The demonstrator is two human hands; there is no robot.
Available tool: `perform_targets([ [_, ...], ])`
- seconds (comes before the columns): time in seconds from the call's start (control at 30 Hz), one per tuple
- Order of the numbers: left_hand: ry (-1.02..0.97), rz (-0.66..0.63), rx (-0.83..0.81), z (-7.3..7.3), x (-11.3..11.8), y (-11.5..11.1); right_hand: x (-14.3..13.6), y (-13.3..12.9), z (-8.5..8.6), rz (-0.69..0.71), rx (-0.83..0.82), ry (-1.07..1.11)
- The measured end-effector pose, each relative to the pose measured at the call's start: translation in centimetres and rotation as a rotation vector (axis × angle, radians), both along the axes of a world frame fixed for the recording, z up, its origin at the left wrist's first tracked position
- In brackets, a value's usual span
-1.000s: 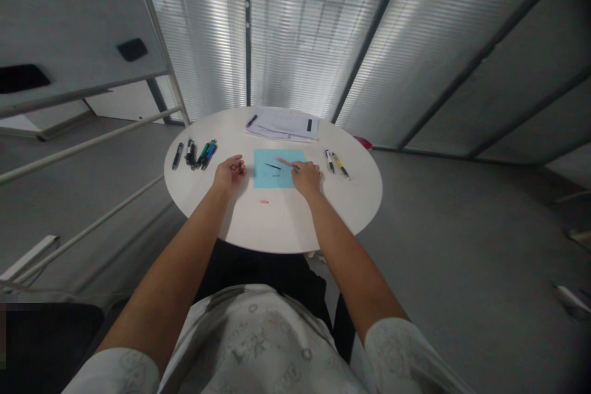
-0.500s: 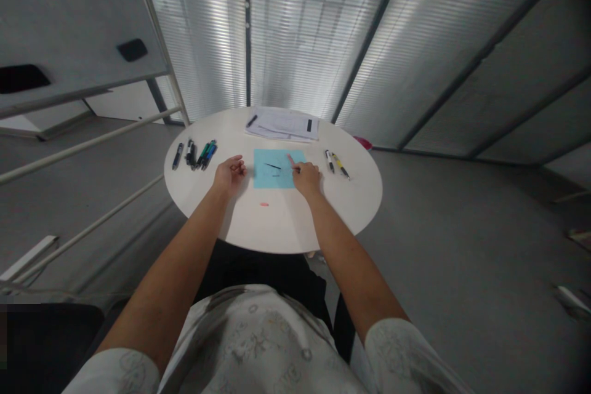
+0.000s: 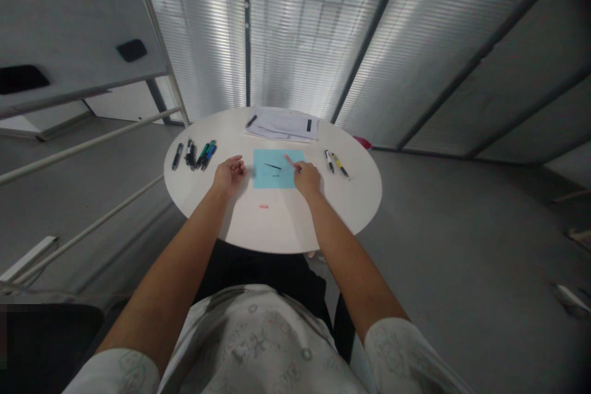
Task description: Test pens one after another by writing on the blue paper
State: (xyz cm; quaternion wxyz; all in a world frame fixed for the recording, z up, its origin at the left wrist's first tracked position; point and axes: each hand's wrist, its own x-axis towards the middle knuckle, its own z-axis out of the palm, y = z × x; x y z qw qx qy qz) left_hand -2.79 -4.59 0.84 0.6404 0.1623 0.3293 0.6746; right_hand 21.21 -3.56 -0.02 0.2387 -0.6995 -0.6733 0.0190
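Note:
My right hand (image 3: 307,178) is closed around one end of a slim pink pen barrel (image 3: 289,160), whose other end points away and to the left. It rests at the right edge of a blue sheet (image 3: 261,181). On that sheet lie a thin dark pen refill (image 3: 273,166) and a tiny dark piece (image 3: 276,176), perhaps a spring. My left hand (image 3: 228,175) rests left of the sheet, palm turned inward, fingers loosely curled and apart, with nothing visible in them. A short pink piece (image 3: 263,206) lies on the white table nearer to me.
Several pens (image 3: 198,155) lie at the left of the round white table (image 3: 258,234). A white-and-black pen (image 3: 329,161) and a yellow one (image 3: 340,165) lie at the right. Stacked papers (image 3: 281,124) with a dark pen (image 3: 252,121) on them are at the back.
The pink barrel in my right hand has shifted slightly left, and more of it shows. The short pink piece sits a touch nearer to me. My left hand has stayed put.

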Motion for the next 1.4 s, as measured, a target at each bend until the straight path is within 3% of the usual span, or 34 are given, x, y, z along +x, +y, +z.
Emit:
perform_targets([
  [0.2, 0.01, 0.0, 0.007, 0.0, 0.0, 0.0, 0.2, 0.6, -0.2, -0.02, 0.1, 0.209],
  [0.43, -0.007, 0.003, -0.023, 0.5, 0.2, -0.4, 0.6, 2.5, -0.5, -0.071, 0.155, 0.868],
  [0.6, -0.004, 0.006, -0.022, 0.5, 0.2, -0.4, 0.5, 2.3, 0.0, 0.033, 0.098, 1.371],
  [0.73, -0.011, -0.005, -0.015, 0.1, 0.1, -0.1, 0.4, 1.7, 1.0, 0.142, -0.003, 1.592],
  [0.9, -0.021, -0.004, -0.014, 0.1, 0.1, -0.1, 0.3, 0.8, 1.9, 0.234, -0.074, 1.617],
  [1.17, -0.002, 0.005, -0.003, 0.4, 0.2, -0.3, 0.5, 0.0, 3.0, 0.258, -0.162, 1.637],
  [1.3, 0.003, 0.005, -0.011, 0.4, 0.2, -0.3, -0.1, -0.1, 2.5, 0.26, -0.002, 1.41],
  [1.4, -0.007, 0.01, -0.017, 0.3, 0.2, -0.3, -0.7, -0.4, 1.8, 0.253, 0.163, 0.97],
])
